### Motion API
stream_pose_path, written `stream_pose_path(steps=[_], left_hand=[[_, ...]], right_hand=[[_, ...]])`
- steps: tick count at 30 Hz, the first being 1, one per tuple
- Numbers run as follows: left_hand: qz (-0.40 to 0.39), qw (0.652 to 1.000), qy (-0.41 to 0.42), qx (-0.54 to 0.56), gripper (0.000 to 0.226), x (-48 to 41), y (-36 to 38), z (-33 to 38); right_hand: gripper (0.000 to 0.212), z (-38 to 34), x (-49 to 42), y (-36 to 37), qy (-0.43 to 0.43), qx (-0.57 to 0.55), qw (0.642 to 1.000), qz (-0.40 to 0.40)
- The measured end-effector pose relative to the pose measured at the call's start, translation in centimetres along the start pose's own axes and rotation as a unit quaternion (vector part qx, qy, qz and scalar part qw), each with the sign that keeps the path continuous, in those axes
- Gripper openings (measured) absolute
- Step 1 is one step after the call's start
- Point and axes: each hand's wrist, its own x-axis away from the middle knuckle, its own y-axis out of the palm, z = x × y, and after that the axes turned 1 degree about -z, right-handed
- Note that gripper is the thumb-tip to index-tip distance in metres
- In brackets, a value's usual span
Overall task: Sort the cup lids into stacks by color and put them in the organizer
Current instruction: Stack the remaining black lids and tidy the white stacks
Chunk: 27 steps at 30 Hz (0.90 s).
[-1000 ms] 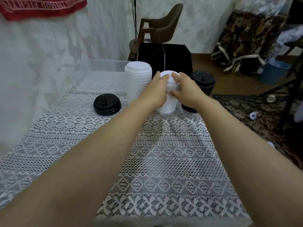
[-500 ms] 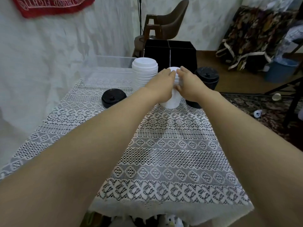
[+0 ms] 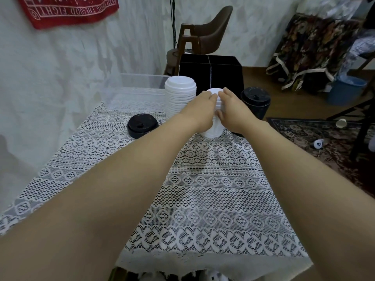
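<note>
A small stack of white lids [image 3: 214, 129] stands on the lace cloth at the table's far middle. My left hand [image 3: 199, 111] grips its left side and my right hand [image 3: 233, 110] grips its right side, fingers curled around the top. A taller stack of white lids [image 3: 180, 98] stands just left of it. A stack of black lids [image 3: 256, 104] stands to the right, partly behind my right hand. A single low pile of black lids [image 3: 142, 125] lies further left. The clear plastic organizer [image 3: 140, 86] sits at the far left corner.
A black box [image 3: 211, 72] stands behind the stacks, with a brown chair [image 3: 205, 35] beyond it. The table's right edge drops to a patterned rug [image 3: 316, 136] with small items on it. A blue bucket [image 3: 345, 90] is at far right.
The camera has tilted so the table sits lower and further out in view. Both hands stay around the small white stack, with little movement of the stack itself.
</note>
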Motion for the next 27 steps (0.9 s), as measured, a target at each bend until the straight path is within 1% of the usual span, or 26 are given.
stream_pose_path(steps=[8, 12, 17, 22, 27], left_hand=[[-0.005, 1.000, 0.003, -0.017, 0.064, 0.0, 0.0, -0.1], [-0.035, 0.999, 0.008, -0.026, 0.069, 0.2, -0.5, -0.4], [-0.079, 0.996, 0.011, -0.043, 0.071, 0.1, -1.4, -0.6], [-0.095, 0.995, 0.010, -0.043, 0.071, 0.1, -2.0, -0.6], [-0.100, 0.994, 0.015, -0.037, 0.066, -0.2, -2.1, -0.8]], right_hand=[[0.061, 0.2, -0.1, 0.3, -0.005, 0.012, 1.000, 0.001], [0.057, 0.1, 0.0, 0.4, -0.008, 0.018, 1.000, 0.001], [0.059, -0.2, 0.3, 0.1, 0.001, 0.004, 1.000, 0.010], [0.057, -0.6, 0.5, -0.1, 0.000, 0.006, 1.000, 0.015], [0.055, -0.4, 0.3, 0.0, -0.004, 0.003, 1.000, 0.013]])
